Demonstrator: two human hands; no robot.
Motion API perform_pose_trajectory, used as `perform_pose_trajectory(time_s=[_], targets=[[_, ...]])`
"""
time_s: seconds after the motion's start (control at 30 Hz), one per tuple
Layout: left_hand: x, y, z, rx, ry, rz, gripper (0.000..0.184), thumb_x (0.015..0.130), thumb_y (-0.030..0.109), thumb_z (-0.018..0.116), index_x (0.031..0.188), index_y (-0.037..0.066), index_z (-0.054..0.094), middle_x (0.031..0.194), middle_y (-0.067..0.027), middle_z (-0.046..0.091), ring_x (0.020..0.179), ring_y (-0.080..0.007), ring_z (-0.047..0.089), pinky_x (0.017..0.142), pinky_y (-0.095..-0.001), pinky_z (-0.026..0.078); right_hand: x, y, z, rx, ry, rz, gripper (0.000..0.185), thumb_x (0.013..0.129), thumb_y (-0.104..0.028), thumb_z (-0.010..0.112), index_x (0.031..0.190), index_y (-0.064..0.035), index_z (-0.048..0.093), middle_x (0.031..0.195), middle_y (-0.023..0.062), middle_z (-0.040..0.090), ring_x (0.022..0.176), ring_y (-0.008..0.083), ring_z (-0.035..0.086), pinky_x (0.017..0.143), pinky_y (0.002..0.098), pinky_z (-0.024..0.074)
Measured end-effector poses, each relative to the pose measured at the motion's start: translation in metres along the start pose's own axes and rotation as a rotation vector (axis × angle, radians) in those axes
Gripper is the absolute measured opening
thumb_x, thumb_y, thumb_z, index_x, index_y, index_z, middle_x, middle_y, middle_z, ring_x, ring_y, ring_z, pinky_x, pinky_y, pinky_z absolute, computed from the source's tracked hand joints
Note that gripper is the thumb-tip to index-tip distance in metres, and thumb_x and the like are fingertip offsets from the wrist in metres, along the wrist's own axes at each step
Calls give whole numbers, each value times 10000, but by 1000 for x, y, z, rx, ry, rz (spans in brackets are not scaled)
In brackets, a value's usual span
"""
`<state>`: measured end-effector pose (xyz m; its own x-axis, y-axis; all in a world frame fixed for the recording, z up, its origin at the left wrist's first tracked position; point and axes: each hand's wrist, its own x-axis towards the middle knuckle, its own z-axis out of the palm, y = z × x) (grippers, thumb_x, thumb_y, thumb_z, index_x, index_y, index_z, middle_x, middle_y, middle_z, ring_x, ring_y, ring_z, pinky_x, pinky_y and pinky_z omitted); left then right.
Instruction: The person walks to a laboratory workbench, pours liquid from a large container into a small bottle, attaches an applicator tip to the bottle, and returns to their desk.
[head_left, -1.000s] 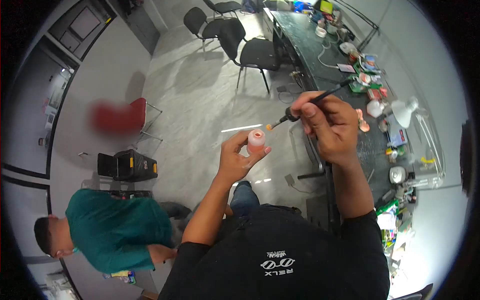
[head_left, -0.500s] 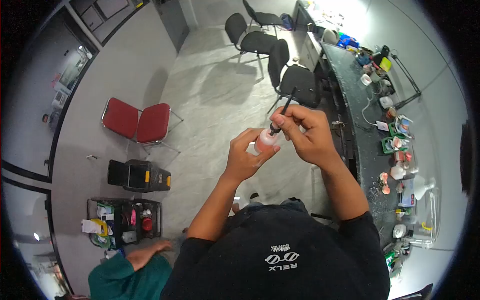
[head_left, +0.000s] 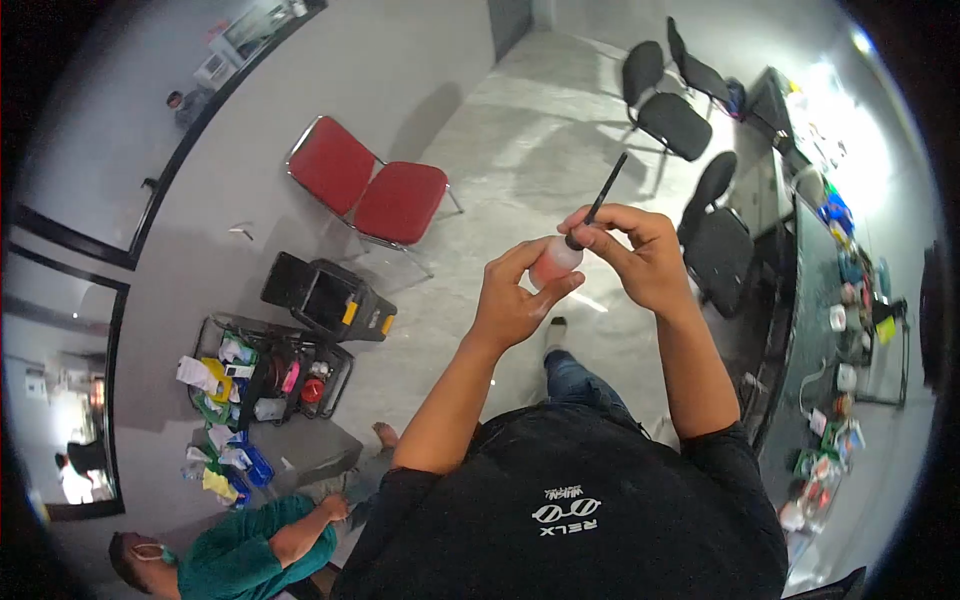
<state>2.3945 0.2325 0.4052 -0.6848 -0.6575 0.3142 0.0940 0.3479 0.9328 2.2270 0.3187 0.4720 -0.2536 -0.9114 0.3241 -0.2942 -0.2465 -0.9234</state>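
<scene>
Small and translucent, with pinkish contents, the bottle (head_left: 556, 264) is tilted in front of my chest. My left hand (head_left: 510, 305) wraps its thumb and fingers around the bottle's body. At the bottle's neck is a black cap (head_left: 575, 240), pinched by my right hand (head_left: 640, 262). A thin black stick (head_left: 609, 183) rises from between those same right fingertips. Whether the stick is joined to the cap cannot be made out, since the fingers cover that spot.
A red chair (head_left: 400, 203) stands by the left wall, near an open black toolbox (head_left: 335, 300) and a loaded black cart (head_left: 335, 372). A person in green (head_left: 265, 545) sits at lower left. Black chairs (head_left: 715, 250) and a cluttered dark counter (head_left: 800, 330) line the right.
My view has swung left, away from the counter, and my body has moved across the floor. The cap, held just above the bottle before, now sits at its neck.
</scene>
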Motion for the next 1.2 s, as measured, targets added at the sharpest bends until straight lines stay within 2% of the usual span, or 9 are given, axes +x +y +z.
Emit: perform_pose_trajectory(time_s=[0.27, 0.33, 0.47, 0.5, 0.53, 0.7, 0.87, 1.0, 1.2], targets=[[113, -61, -69, -282, -95, -57, 507, 886, 200, 778, 1297, -32, 592, 1089, -74, 683, 1014, -159, 628, 913, -320, 483, 189, 66, -15, 235, -482, -217, 89, 901, 22, 670, 976, 12, 717, 888, 83, 731, 827, 138, 672, 783, 287, 543], [139, -78, -83, -398, -119, -46, 503, 899, 203, 763, 1301, -39, 583, 1103, -78, 675, 1013, -166, 625, 906, -325, 484, 236, 90, -9, 271, -639, -319, 133, 930, -79, 669, 967, 43, 707, 918, 118, 736, 790, 160, 667, 707, 285, 522], [173, -127, -111, -650, -109, -74, 547, 919, 247, 740, 1338, -47, 549, 1171, -116, 635, 1015, -192, 618, 877, -338, 488, 306, 123, 5, 408, -823, -145, 162, 986, -107, 608, 1008, 14, 715, 907, 89, 725, 735, 131, 605, 646, 273, 481], [186, -136, -115, -660, -80, -55, 604, 915, 278, 745, 1367, -53, 520, 1196, -127, 616, 1022, -203, 619, 876, -346, 490, 323, 126, 7, 390, -827, -239, 126, 993, -75, 599, 1052, 17, 662, 791, 51, 625, 690, 90, 519, 605, 271, 450], [203, -143, -117, -671, -52, -32, 661, 911, 309, 749, 1397, -58, 492, 1220, -139, 597, 1029, -215, 619, 874, -355, 493, 339, 126, 5, 341, -822, -193, 128, 985, -58, 603, 1069, 18, 662, 807, 61, 646, 728, 115, 580, 643, 282, 481], [312, -205, -146, -589, 4, 14, 693, 924, 257, 745, 1497, 43, 421, 1195, -89, 606, 1046, -204, 618, 913, -342, 499, 417, 165, -1, 121, -491, -213, 192, 950, -73, 662, 1131, -10, 680, 941, 161, 725, 824, 225, 726, 739, 331, 556], [448, -247, -177, -221, -183, -11, 722, 948, 261, 719, 1540, 58, 359, 1270, -107, 599, 1076, -208, 621, 935, -388, 509, 495, 191, -24, -105, -106, -140, 172, 931, -98, 694, 1078, -9, 701, 939, 125, 742, 845, 201, 723, 758, 302, 547], [552, -261, -167, -183, -309, 75, 475, 940, 178, 725, 1338, 2, 535, 1163, -67, 644, 1125, -158, 596, 973, -327, 468, 536, 222, -57, -186, 104, -113, 235, 888, -101, 735, 1098, -4, 690, 1016, 121, 735, 943, 200, 702, 885, 332, 527], [653, -327, -110, -295, -571, -27, 424, 902, 59, 742, 1283, 4, 562, 1163, -68, 658, 1107, -153, 617, 983, -315, 478, 558, 287, -114, -220, 367, 43, 398, 876, -158, 770, 1224, 0, 658, 1159, 144, 707, 1032, 210, 683, 923, 337, 514]])
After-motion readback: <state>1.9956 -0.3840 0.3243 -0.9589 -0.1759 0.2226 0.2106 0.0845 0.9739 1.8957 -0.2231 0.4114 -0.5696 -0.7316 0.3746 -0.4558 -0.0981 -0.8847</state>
